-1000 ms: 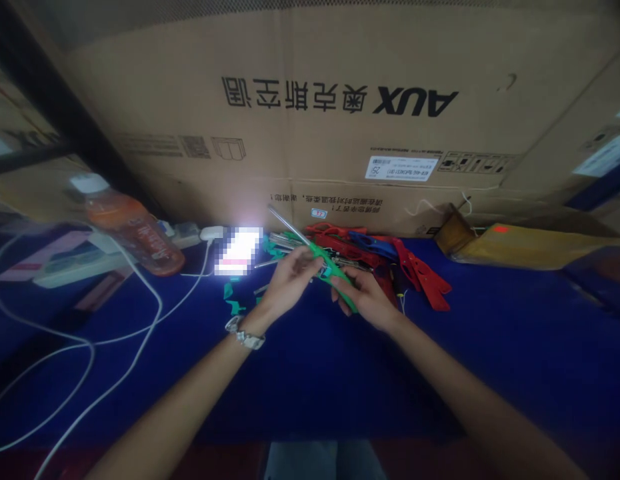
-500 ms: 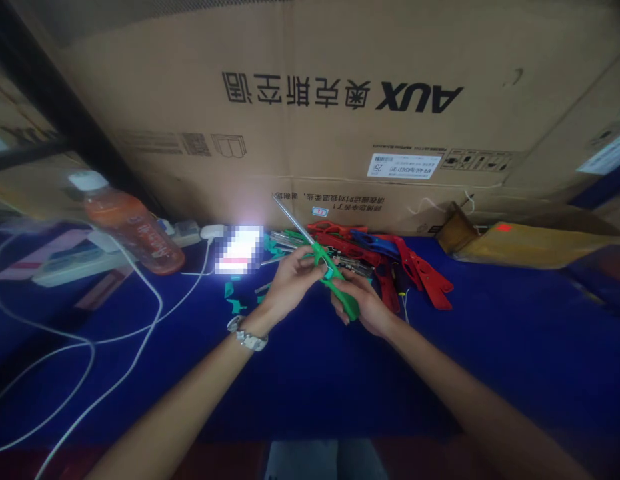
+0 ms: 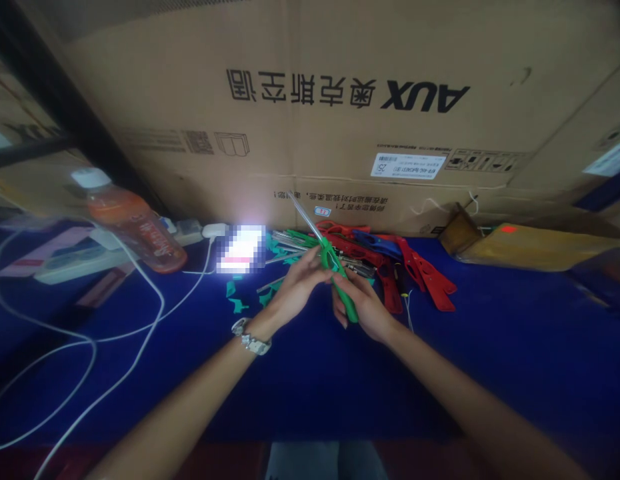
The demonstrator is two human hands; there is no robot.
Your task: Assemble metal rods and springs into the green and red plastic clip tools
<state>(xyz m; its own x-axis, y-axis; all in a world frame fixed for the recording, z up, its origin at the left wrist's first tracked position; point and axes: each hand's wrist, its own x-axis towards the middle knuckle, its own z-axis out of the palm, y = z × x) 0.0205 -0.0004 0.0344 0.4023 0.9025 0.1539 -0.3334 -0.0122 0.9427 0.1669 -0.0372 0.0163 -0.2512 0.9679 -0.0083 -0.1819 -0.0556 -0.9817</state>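
Jointly, a green-handled tool [image 3: 348, 303] is held up by two bare hands

Above the blue tabletop [image 3: 310, 387], the tool is held at a slant, with its metal rod [image 3: 306, 216] pointed up and to the left, away from the body. Its handle is pinched near the rod by the narrowed fingers of the left hand [image 3: 301, 283], while its lower part is enclosed by the curled fingers of the right hand [image 3: 365, 303]. What is touched by the hidden fingertips cannot be told. A bracelet [image 3: 253, 340] is worn on the left wrist.

Just beyond the hands, red pieces [image 3: 427, 277], a blue piece [image 3: 377, 241] and metal rods are heaped together. Small green pieces [image 3: 237, 305] are scattered to the left, near a bright, pixelated screen [image 3: 241, 249]. Farther left, a drink bottle [image 3: 135, 223] is seen; behind everything, a cardboard box [image 3: 310, 140] is stood.
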